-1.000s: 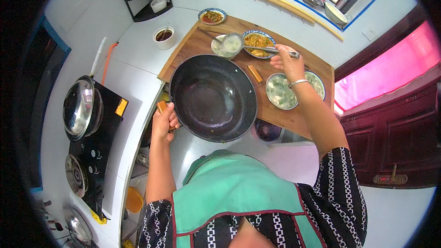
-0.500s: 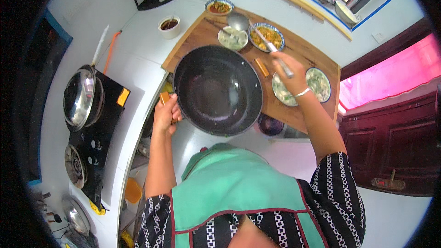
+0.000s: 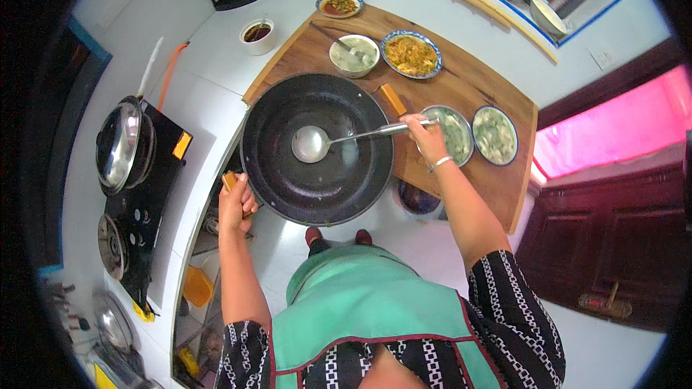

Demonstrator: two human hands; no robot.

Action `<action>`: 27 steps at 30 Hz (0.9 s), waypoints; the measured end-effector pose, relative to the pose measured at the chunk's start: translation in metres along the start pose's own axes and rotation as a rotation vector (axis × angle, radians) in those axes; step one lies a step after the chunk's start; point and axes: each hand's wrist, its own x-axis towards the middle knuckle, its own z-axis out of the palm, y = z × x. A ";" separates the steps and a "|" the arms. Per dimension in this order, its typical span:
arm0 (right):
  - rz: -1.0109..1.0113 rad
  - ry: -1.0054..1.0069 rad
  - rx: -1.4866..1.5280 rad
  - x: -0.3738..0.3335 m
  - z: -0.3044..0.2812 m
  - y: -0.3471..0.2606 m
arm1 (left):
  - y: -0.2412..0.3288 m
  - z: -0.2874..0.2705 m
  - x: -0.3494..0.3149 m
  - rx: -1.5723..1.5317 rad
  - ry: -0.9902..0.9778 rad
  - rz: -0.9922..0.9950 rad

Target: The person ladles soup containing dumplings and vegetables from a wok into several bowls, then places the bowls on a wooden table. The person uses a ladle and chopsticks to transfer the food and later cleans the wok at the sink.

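Note:
A large black wok [image 3: 317, 191] hangs in front of me, bare inside apart from a few small specks. My left hand [image 3: 236, 205] is closed round one of its wooden handles [image 3: 230, 180]. The other wooden handle [image 3: 392, 99] points toward the far right, over the table. In my right hand [image 3: 425, 138] is a metal ladle [image 3: 311, 144], gripped by its long handle, with its bowl inside the wok. Just beyond that hand stand a bowl of pale soup with greens [image 3: 453, 133] and a similar blue-rimmed bowl [image 3: 494, 135].
On the wooden table [image 3: 476, 90] are a plate of yellow food [image 3: 411, 55], a pale bowl with a spoon [image 3: 355, 56] and a plate with red sauce [image 3: 339, 5]. A cup of dark sauce [image 3: 257, 37] stands on the white counter. The stove [image 3: 144, 205] with a lidded pan [image 3: 122, 145] is left.
The ladle has swung from above the far dishes down into the wok. The wok and my left hand have shifted left, and my right hand has come lower.

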 end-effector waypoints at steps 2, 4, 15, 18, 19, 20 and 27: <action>-0.219 0.076 -0.089 0.045 0.012 0.027 | -0.012 -0.005 -0.007 0.011 0.059 -0.015; -0.046 0.015 0.066 0.079 0.021 0.052 | -0.019 -0.009 -0.013 -0.026 0.116 -0.025; 0.339 -0.316 0.012 0.011 0.074 0.006 | -0.038 -0.095 -0.151 -0.222 0.166 0.035; 0.249 -0.400 0.146 -0.071 0.151 -0.031 | -0.040 -0.156 -0.234 -0.218 0.357 0.095; 0.202 -0.494 -0.004 -0.082 0.176 -0.032 | -0.044 -0.180 -0.265 -0.223 0.420 0.122; 0.002 -0.536 -0.085 -0.100 0.204 -0.030 | -0.049 -0.203 -0.295 -0.220 0.467 0.140; -0.173 -0.900 0.033 -0.309 0.445 -0.116 | -0.072 -0.381 -0.530 -0.367 0.886 0.296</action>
